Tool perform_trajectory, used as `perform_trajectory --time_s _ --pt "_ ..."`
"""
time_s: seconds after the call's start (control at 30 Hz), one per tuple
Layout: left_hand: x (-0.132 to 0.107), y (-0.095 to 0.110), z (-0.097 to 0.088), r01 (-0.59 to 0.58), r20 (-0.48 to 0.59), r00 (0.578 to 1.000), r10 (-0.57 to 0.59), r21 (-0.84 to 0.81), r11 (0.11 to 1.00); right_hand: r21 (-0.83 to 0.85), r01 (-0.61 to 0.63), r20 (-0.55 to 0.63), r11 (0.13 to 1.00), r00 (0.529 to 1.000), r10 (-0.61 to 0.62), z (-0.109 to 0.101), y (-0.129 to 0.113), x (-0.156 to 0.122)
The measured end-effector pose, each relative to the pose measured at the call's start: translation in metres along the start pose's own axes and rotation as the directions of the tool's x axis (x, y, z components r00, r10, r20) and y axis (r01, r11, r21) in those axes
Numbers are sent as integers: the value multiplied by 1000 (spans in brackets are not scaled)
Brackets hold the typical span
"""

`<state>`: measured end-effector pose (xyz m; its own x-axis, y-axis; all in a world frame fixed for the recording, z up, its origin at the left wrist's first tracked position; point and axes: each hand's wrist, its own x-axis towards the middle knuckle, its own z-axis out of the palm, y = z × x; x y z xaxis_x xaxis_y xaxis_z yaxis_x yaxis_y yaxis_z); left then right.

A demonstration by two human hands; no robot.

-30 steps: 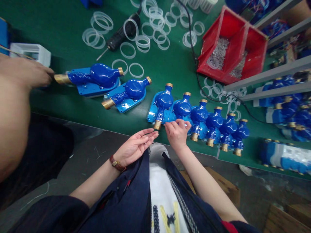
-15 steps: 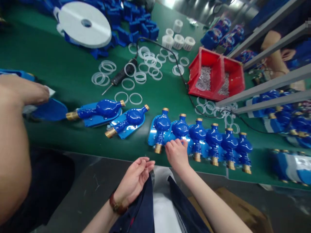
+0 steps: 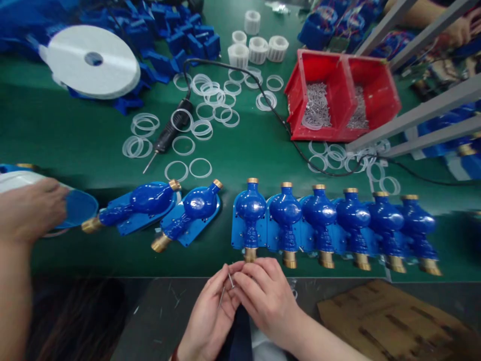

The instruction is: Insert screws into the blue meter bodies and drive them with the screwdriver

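Observation:
My left hand (image 3: 210,313) and my right hand (image 3: 263,296) meet just below the table's front edge, fingers pinched together around thin metal pins (image 3: 229,281). Right above them stands a row of several blue water meter bodies (image 3: 323,218) with brass ends, side by side on the green table (image 3: 75,145). The leftmost of the row (image 3: 250,213) is nearest my fingers. Two more blue meter bodies (image 3: 188,213) lie tilted to the left.
Another person's hand (image 3: 30,210) at the left rests on a blue and white part. A black electric screwdriver (image 3: 171,128) with its cord lies among several clear rings. A red bin (image 3: 338,98) holds metal pins. A white tape roll (image 3: 93,60), blue parts, and a cardboard box (image 3: 394,321) are nearby.
My right hand came off the meter row and joined my left hand below the table edge, both now pinching pins. The view tilted up and squared to the row.

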<state>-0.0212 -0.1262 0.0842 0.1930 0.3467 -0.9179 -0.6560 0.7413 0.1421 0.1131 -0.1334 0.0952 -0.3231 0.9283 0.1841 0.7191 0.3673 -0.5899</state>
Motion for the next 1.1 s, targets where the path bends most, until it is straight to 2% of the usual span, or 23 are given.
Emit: perform_trajectory --time_s 0.1,0.2,0.27,0.33,0.4,0.47,0.53,0.6,0.7,0.8,0.9,0.97,1.1 --pt "-1 -1 6 40 0 999 -40 -66 997 -53 64 -41 997 997 -66 7 3 -2" --pt "-1 -1 10 17 36 999 -14 -88 996 -97 122 -66 988 990 -128 7 8 5" --pt "0 0 10 -18 73 997 25 -98 995 -118 91 -89 989 991 -102 7 12 14" --pt "2 1 7 -74 49 996 79 -98 992 -166 8 -94 986 995 -24 10 19 25" --pt "6 3 2 -138 -28 990 136 -102 985 -268 -49 -65 962 997 33 16 27 34" --pt "10 6 -5 -181 -90 981 170 -122 976 -385 -20 -11 923 1000 17 23 34 41" --pt "12 10 -12 -184 -75 982 175 -142 973 -464 14 42 886 999 6 30 38 43" --pt "12 16 -18 -162 -7 987 162 -129 978 -506 40 87 862 996 5 36 37 43" --pt "11 27 -23 -193 66 979 193 -6 981 -523 90 150 848 989 -13 45 31 44" --pt "19 38 -21 -307 78 952 297 201 930 -500 93 176 861 984 -4 48 32 47" --pt "33 43 -14 -389 112 919 378 402 829 -474 -27 88 880 993 78 40 37 47" --pt "43 41 -9 -395 128 914 385 498 772 -462 -89 32 882 993 117 32 41 45" --pt "63 39 -4 -383 122 915 383 558 736 -497 -2 61 868 997 37 27 47 50"
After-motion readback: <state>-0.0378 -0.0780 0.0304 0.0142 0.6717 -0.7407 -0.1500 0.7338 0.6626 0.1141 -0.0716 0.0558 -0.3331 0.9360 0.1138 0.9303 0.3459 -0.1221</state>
